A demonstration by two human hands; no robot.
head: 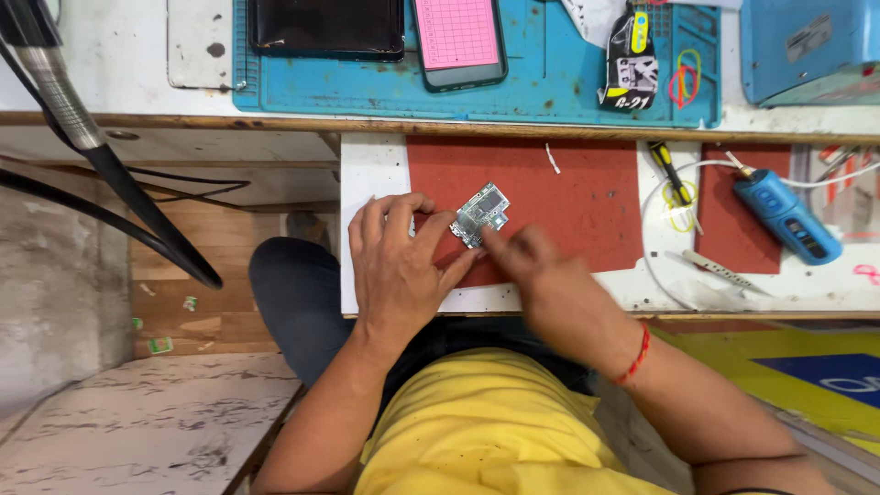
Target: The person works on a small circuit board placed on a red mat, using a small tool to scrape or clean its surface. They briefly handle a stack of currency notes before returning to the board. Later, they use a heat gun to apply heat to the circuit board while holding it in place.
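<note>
A small grey circuit board [481,213] lies on a red mat [568,192] on a white pull-out shelf [371,174]. My left hand [399,266] rests flat on the shelf with its fingertips against the board's left edge. My right hand [532,261] comes in from the right, blurred, its forefinger touching the board's lower right corner. A red thread band circles my right wrist.
On the upper bench a blue work mat [568,73] holds a phone with a pink screen [458,37], a dark tablet [328,26] and a small tool pack [632,60]. A blue handheld tool [786,218], a yellow-handled screwdriver [671,174] and tweezers [720,270] lie at right. A black lamp arm [110,174] crosses the left.
</note>
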